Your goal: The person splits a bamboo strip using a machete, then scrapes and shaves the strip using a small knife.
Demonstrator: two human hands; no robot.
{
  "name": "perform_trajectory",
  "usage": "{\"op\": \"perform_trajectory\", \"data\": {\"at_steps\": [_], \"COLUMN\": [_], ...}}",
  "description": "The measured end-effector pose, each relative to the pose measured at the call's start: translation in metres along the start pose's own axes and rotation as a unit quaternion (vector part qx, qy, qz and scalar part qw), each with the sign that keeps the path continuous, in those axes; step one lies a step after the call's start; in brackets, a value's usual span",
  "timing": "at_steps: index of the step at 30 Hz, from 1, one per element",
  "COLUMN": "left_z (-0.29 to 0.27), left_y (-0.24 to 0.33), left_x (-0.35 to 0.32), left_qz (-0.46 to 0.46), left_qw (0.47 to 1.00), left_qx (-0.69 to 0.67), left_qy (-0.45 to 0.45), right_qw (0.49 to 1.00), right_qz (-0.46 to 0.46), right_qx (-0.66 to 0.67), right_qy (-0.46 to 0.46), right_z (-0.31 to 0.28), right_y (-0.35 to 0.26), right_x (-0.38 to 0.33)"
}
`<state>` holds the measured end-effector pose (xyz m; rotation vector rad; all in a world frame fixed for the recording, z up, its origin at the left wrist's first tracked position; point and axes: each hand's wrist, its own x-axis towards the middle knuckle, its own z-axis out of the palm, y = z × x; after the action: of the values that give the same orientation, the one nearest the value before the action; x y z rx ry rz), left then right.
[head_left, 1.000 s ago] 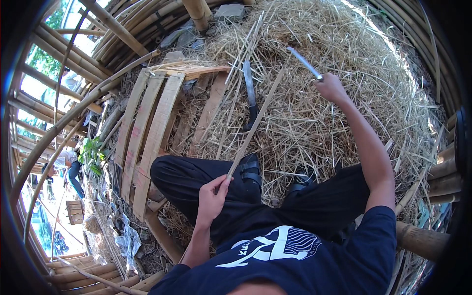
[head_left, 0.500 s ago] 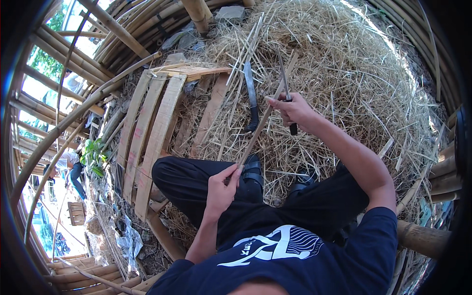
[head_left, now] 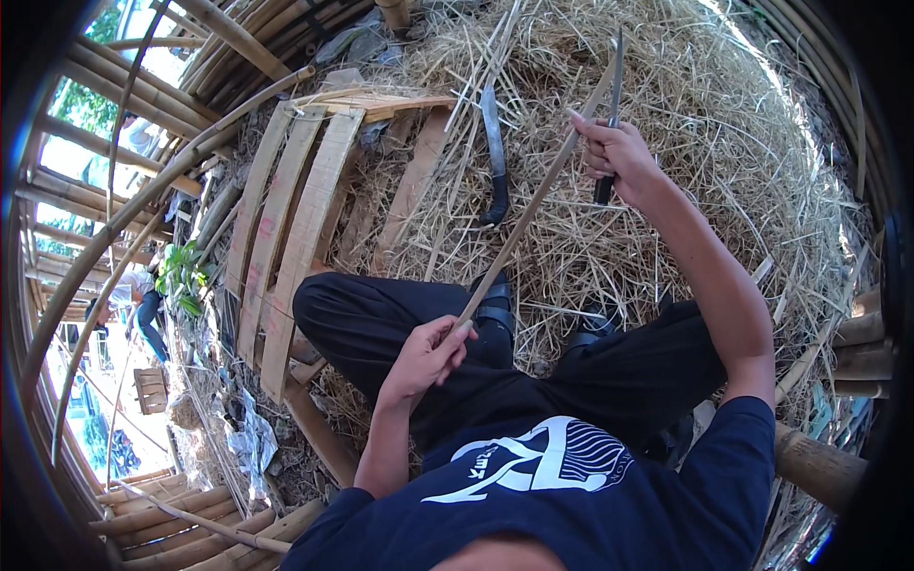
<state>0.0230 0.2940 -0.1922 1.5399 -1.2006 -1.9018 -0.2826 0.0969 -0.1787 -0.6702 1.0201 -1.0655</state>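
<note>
Head view looks down on a person sitting with legs in dark trousers stretched out over a heap of straw (head_left: 666, 124). A thin bamboo strip (head_left: 533, 205) is the thing being worked: its long axis runs on a diagonal, the near end low by the person's lap and the far end pointing up and away to the right, over the straw. The left hand (head_left: 427, 354) is closed round the near end of the strip, fingers curled on it, just in front of the knees. The right hand (head_left: 619, 152) is clenched round the dark handle of a knife (head_left: 611, 105), whose blade stands nearly upright, tip pointing away from the person, beside the upper part of the strip; the hand seems to touch the strip there, though whether the blade edge bites into it cannot be told. A second blade with a dark curved handle (head_left: 493, 152) lies loose on the straw to the left of the strip, and flat wooden slats (head_left: 305, 219) lie further left of that.

Half a second ago the knife pointed downward from the right hand, and the hand sat lower along the strip; now it is higher and further from the body, blade turned up. The left hand's grip looks unchanged.
</note>
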Motion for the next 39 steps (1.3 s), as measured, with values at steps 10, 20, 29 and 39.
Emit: {"op": "perform_trajectory", "data": {"at_steps": [10,20,29,39], "left_z": [0.014,0.035,0.047,0.051], "left_y": [0.003,0.017,0.021,0.0], "left_x": [0.035,0.065,0.077,0.038], "left_qz": [0.109,0.158,0.207,0.181], "left_qw": [0.981,0.936,0.897,0.909], "left_qx": [0.074,0.227,0.278,0.262], "left_qy": [0.14,0.217,0.275,0.268], "right_qw": [0.809,0.708,0.701,0.679], "right_qz": [-0.057,-0.078,-0.099,0.052], "right_qx": [-0.581,-0.695,-0.703,-0.717], "right_qy": [-0.068,-0.095,-0.069,0.149], "right_z": [0.035,0.037,0.023,-0.059], "right_y": [0.044,0.091,0.094,0.055], "right_x": [-0.026,-0.032,-0.007,0.05]}}
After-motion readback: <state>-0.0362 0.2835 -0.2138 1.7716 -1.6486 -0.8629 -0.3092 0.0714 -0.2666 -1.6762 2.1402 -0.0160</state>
